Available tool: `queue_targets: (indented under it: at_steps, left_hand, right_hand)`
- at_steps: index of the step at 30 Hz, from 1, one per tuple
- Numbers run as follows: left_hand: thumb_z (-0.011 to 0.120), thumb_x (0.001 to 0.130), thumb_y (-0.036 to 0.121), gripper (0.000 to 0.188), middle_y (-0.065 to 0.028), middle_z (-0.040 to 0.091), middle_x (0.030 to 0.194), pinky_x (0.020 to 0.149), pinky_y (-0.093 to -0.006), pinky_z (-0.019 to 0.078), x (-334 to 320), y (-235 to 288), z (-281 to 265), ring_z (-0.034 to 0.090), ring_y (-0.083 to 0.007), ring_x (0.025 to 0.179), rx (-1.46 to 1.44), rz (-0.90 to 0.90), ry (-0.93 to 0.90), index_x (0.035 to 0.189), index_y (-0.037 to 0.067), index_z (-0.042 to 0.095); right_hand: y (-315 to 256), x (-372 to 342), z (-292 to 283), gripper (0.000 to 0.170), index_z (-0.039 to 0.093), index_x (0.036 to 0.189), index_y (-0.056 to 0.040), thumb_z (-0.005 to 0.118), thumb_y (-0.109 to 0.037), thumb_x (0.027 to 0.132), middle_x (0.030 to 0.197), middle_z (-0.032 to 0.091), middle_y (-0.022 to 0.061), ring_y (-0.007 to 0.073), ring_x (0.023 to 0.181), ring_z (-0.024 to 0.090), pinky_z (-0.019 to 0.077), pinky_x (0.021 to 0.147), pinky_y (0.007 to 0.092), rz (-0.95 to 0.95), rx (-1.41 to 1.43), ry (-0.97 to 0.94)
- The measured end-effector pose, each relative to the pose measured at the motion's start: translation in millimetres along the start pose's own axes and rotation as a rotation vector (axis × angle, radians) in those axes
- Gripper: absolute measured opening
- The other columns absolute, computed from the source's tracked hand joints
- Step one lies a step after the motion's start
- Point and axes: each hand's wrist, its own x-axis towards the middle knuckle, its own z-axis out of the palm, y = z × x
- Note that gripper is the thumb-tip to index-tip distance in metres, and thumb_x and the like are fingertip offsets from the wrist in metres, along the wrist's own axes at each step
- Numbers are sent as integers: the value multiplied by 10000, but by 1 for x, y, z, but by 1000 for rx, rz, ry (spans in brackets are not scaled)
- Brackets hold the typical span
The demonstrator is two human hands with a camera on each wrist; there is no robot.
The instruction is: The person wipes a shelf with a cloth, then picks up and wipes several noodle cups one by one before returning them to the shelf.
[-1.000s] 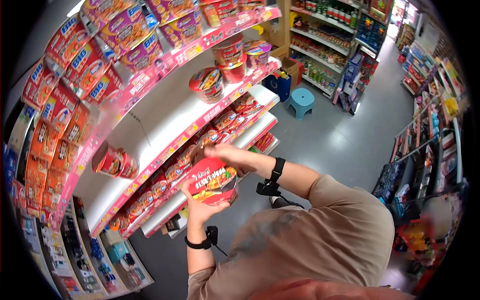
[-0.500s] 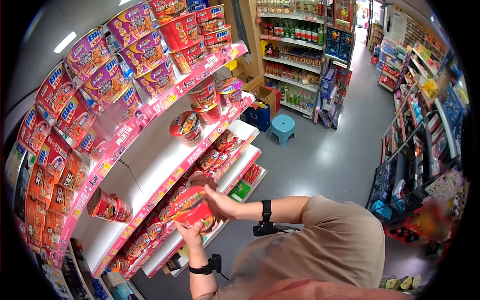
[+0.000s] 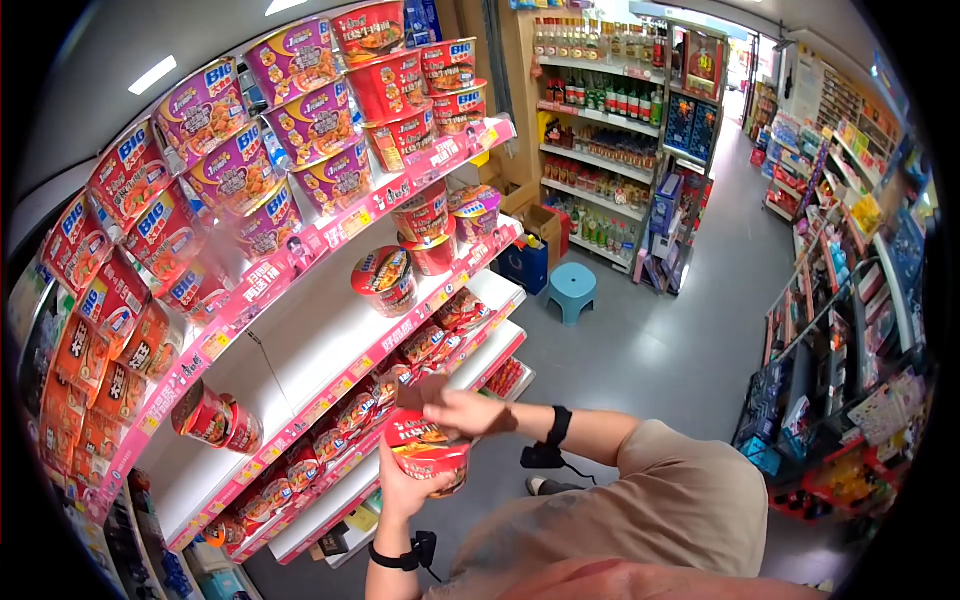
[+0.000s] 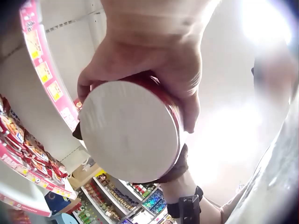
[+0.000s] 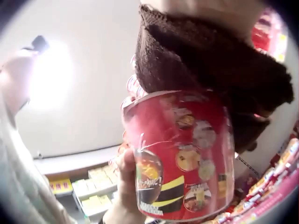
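Note:
My left hand (image 3: pixel 402 486) grips a red instant noodle bucket (image 3: pixel 432 462) low on its side, in front of the shelves. The left wrist view shows the bucket's plain white base (image 4: pixel 128 133), with thumb and fingers spread around the wall. In my right hand (image 3: pixel 474 413) is a dark brown cloth (image 5: pixel 187 58), bunched under the fingers and lying against the bucket's rim. Pictures of ingredients cover the red wall (image 5: pixel 187 154) in the right wrist view. The right fingertips are mostly hidden by the cloth there.
A white shelf (image 3: pixel 300 370) with pink price strips carries a few noodle buckets (image 3: pixel 384 280). More buckets are stacked above (image 3: pixel 310 125), and red noodle packs (image 3: pixel 335 425) fill the tier below. A blue stool (image 3: pixel 572 290) stands on the grey floor near bottle shelves.
The bucket has been turned and tilted in my left hand, its lid swinging about. My right hand with the cloth has shifted around its side and rim. The head view has shifted too.

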Motion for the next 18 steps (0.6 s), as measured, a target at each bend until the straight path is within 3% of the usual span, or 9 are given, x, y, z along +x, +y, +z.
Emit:
queue_targets:
  at_steps: [1, 3, 6, 10, 13, 14, 15, 17, 18]
  left_hand:
    - [983, 534, 245, 1070, -165, 555, 1286, 1007, -417, 493, -1, 1, -2, 586, -270, 1172, 106, -1, 20, 1389, -6, 390]
    - [982, 487, 256, 1121, -167, 549, 1254, 987, -410, 492, -1, 8, 0, 583, -267, 1147, 554, 41, 60, 1381, -39, 375]
    - [959, 453, 370, 1133, -229, 531, 1211, 970, -480, 443, 5, 12, 10, 522, -402, 1131, 750, -14, 38, 1352, -60, 419]
    - [957, 459, 370, 1123, -215, 536, 1225, 1007, -496, 412, -1, 32, 24, 519, -390, 1158, 818, 218, 21, 1364, -30, 424]
    - [957, 463, 378, 1133, -211, 537, 1238, 1020, -505, 410, -7, 30, 25, 518, -395, 1168, 833, 111, 175, 1383, -9, 420]
    - [954, 471, 373, 1132, -211, 536, 1253, 1035, -512, 404, -9, 25, 21, 515, -400, 1182, 810, 34, 219, 1397, 8, 414]
    - [954, 470, 354, 1124, -213, 536, 1256, 1026, -508, 414, -9, 21, 18, 520, -402, 1174, 842, -7, 233, 1392, 5, 415]
    - [953, 468, 314, 1107, -219, 537, 1263, 1008, -500, 435, -8, 13, 12, 529, -406, 1160, 903, -98, 261, 1384, -2, 417]
    - [935, 467, 268, 1074, -217, 544, 1225, 993, -498, 443, -8, 2, 10, 533, -417, 1139, 871, 42, 285, 1367, -5, 416]
  right_hand:
    - [-15, -10, -1, 562, 649, 951, 26, 453, -493, 1038, 884, 661, 185, 299, 892, 656, 509, 777, 425, -60, -397, -44]
    - [-7, -21, 14, 616, 542, 721, 10, 390, -488, 1051, 718, 521, 220, 367, 751, 550, 435, 722, 472, -160, -642, -33]
    - [-8, -27, 22, 552, 516, 812, -4, 311, -442, 1078, 870, 549, 189, 355, 840, 501, 373, 817, 493, -282, -731, -59]
    - [7, 2, 20, 593, 566, 930, 17, 266, -471, 1084, 950, 542, 220, 369, 937, 499, 375, 892, 493, -359, -777, 129]
    - [-9, 1, 13, 672, 584, 1019, 44, 252, -538, 1072, 1026, 560, 268, 390, 998, 516, 387, 924, 494, 53, -448, -8]
    - [15, 9, 28, 757, 586, 1007, 72, 251, -605, 1048, 1086, 579, 307, 408, 989, 546, 414, 915, 485, -69, -335, 83]
    - [39, 1, 18, 746, 567, 1030, 64, 243, -608, 1046, 1148, 579, 296, 401, 1016, 550, 418, 931, 468, 121, -176, -173]
    - [43, -7, 26, 699, 538, 1100, 48, 236, -581, 1058, 1197, 573, 249, 383, 1074, 520, 386, 972, 476, 192, -474, -334]
    - [40, -24, 34, 654, 508, 1140, 48, 227, -539, 1072, 1243, 540, 265, 397, 1115, 489, 348, 1005, 518, -4, -576, -253]
